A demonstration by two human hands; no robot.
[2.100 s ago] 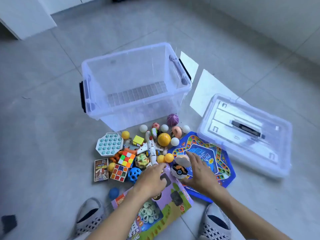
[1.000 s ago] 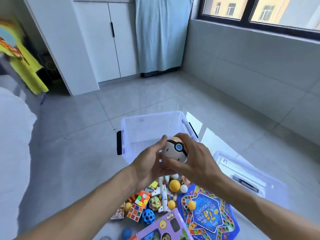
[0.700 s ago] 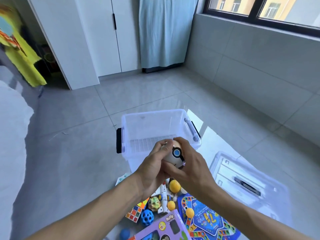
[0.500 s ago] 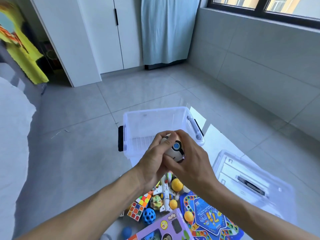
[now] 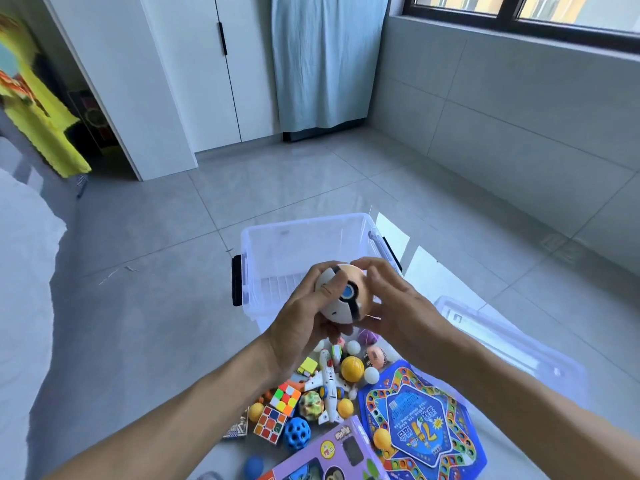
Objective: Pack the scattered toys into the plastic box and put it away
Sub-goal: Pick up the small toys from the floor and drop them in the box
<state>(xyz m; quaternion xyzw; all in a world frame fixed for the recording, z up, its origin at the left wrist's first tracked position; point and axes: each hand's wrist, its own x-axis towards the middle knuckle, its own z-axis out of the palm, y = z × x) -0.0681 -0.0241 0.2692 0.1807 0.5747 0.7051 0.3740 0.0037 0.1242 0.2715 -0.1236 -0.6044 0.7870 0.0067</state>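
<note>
Both hands hold a toy ball point(image 5: 349, 285), white and orange with a black band and blue button, in front of the clear plastic box point(image 5: 304, 233). My left hand point(image 5: 304, 320) cups its white half from the left. My right hand point(image 5: 394, 306) grips the orange half from the right. The box stands open on the floor, nothing visible inside. Below my hands lie the scattered toys: a white toy plane point(image 5: 329, 386), a yellow ball point(image 5: 352, 368), two colour cubes point(image 5: 277, 410), a blue holed ball point(image 5: 297, 434), a blue game board point(image 5: 422, 424) and a purple toy package point(image 5: 332, 455).
The box's clear lid point(image 5: 512, 344) lies on the floor to the right. White sheets of paper point(image 5: 433, 268) lie behind it. A white wardrobe point(image 5: 180, 74) and a blue curtain point(image 5: 322, 57) stand at the far wall. A white bed edge point(image 5: 20, 299) is at the left.
Both hands picked the toy ball up off the floor pile and raised it in front of the box. The ball has turned in my hands; my head tilted up.
</note>
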